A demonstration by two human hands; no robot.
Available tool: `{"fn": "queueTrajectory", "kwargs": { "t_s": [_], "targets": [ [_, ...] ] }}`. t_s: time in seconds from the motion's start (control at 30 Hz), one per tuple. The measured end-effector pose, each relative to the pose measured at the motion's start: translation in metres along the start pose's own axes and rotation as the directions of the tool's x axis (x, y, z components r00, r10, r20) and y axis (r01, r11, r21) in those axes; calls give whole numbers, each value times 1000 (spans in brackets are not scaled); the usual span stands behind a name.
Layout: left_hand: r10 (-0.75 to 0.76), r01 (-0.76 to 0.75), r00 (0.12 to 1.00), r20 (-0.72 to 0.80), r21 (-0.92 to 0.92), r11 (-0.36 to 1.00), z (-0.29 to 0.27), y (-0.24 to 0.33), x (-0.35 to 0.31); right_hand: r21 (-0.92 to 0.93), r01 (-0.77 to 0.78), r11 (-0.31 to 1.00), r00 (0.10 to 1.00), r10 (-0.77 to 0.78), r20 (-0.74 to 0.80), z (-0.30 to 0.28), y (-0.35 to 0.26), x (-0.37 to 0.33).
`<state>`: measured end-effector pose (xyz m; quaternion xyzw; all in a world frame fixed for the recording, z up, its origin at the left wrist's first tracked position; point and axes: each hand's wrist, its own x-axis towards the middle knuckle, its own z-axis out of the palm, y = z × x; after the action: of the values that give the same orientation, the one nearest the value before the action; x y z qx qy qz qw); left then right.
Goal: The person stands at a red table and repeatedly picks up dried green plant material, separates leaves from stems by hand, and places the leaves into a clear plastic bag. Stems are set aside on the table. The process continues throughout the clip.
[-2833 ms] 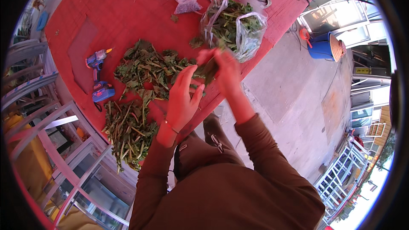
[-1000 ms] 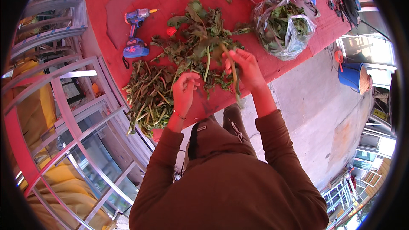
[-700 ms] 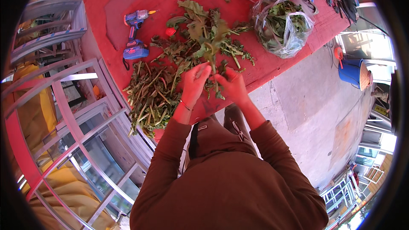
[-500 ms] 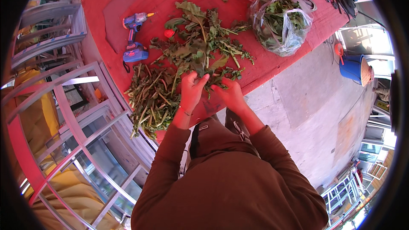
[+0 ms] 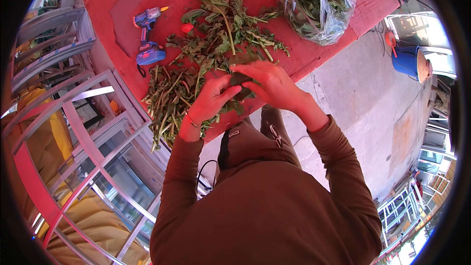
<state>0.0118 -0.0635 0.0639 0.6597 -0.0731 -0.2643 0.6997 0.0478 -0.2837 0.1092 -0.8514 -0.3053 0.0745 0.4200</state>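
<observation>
Red cloth covers the counter (image 5: 304,56), which stands outdoors beside a concrete floor and a stack of metal window frames. Both hands meet at its near edge: the left hand (image 5: 210,102) and the right hand (image 5: 272,84) are closed together on a small clump of dark leaves (image 5: 239,79), fingers pinching it from either side, so that most of it is hidden between them. It looks limp and very light, soft enough to bruise or tear under a hard squeeze, and the safer hold is probably at the firmer stalk end rather than on the thin leaf blade.

Just beyond the hands lies a loose heap of leafy greens (image 5: 225,34), large leaves on pale stalks. To the left of them a second pile of stems (image 5: 169,98) trails over the counter's edge. A small red object (image 5: 187,27) sits among the greens. Further left is a blue cordless drill (image 5: 148,37). At the far right of the counter stands a clear plastic bag (image 5: 319,5) filled with more greens, and a blue bucket (image 5: 406,62) rests on the floor beyond.
</observation>
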Motion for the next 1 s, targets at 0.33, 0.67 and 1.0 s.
{"fn": "queueTrajectory", "kwargs": {
  "t_s": [0.33, 0.67, 1.0],
  "targets": [
    [-82, 72, 994, 74, 123, 990, -9, 4, 5, 100, 52, 994, 992, -40, -122, 6, 13, -10],
    [-64, 61, 970, 234, 18, 998, -7, 23, 17, 770, -555, 315, 830, 161, 533, 9, 33, -21],
    [-231, -16, 961, -152, -863, 505, -9, -23, 34, 961, -276, 15, 774, 596, 213, 29, 49, -22]
  ]
}}
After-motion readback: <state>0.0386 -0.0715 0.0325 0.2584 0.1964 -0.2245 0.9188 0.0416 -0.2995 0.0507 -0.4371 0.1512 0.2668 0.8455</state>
